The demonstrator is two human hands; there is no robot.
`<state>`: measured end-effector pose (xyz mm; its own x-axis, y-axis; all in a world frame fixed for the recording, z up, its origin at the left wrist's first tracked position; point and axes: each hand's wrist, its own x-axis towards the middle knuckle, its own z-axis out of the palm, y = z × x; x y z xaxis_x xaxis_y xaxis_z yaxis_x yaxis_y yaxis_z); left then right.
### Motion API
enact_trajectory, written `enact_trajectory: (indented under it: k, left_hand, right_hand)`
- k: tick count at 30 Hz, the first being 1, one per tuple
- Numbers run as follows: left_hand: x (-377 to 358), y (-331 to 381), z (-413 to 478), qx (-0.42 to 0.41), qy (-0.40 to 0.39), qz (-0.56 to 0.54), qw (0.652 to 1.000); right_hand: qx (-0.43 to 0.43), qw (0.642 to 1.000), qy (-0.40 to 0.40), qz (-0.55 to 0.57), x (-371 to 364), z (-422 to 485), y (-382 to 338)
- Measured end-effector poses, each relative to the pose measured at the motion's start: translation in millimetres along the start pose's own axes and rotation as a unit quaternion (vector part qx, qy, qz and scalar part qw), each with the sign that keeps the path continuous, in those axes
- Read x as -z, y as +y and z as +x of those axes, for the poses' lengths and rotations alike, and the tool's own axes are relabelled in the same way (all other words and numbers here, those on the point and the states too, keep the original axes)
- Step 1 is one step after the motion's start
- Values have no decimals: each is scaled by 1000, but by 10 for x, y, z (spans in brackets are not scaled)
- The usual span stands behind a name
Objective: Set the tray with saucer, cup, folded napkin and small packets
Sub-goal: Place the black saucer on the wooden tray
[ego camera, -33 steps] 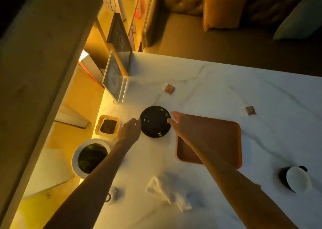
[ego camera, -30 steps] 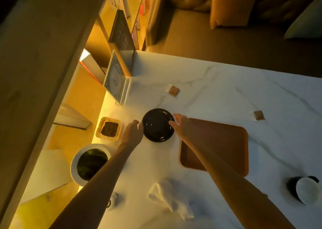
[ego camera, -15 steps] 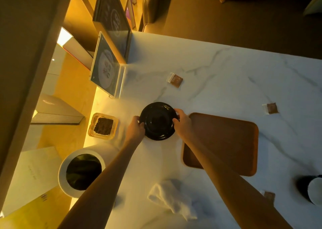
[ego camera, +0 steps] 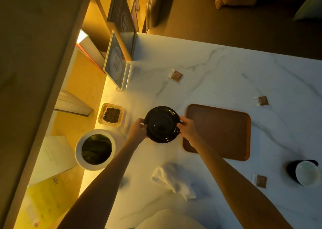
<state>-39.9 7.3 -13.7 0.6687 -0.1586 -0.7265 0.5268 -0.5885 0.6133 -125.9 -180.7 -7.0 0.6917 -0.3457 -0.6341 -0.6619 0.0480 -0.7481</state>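
Seen from above, a person's two bare hands meet at one black saucer [ego camera: 162, 124] on a white marble desk [ego camera: 217, 75]. The left hand [ego camera: 138, 130] has its grip clamped on the saucer's left rim, and the right hand [ego camera: 187, 130] has its grip clamped on the right rim. The saucer sits just left of one brown tray [ego camera: 221, 133], which holds nothing.

Three small brown packets lie apart on the desk: one [ego camera: 175, 75] beyond the saucer, one [ego camera: 261, 100] past the tray's far right corner, and one [ego camera: 260, 180] near the tray's close right side. One dark cup with a pale inside [ego camera: 305, 173] stands at the right edge of view, just beside that third packet. One white napkin [ego camera: 174, 181] lies crumpled, unfolded, near the person between the two forearms.

At the desk's left edge are one small square glass dish of dark bits [ego camera: 111, 115], one clear stand-up sign holder [ego camera: 117, 67], and below the edge one white round bin [ego camera: 95, 149].

The desk is pale with grey veins. The room is dim and lit warm yellow from the left. Shelves [ego camera: 104, 16] stand at far left, and a brown couch with a cushion [ego camera: 226, 7] runs behind the desk.
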Motion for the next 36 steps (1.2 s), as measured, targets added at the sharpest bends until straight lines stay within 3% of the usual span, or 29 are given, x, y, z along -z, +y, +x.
enact_trajectory:
  k: [7, 11, 25, 36]
  left_hand:
    - [-128, -56, -600, -37, -38, -30, 998]
    - [-352, -79, -943, -56, -55, -21, 997]
    - [-1240, -46, -1772, -95, -92, 0, 991]
    - [-1437, 78, -1667, -94, -92, 18, 991]
  right_hand:
    - [-21, 994, -34, 104, 280, -746, 76]
    - [-13, 987, -11, 161, 524, -1138, 264]
    - [-5, 980, 66, 188, 1383, -1803, 967]
    - [-13, 982, 56, 182, 1597, -1626, 1017]
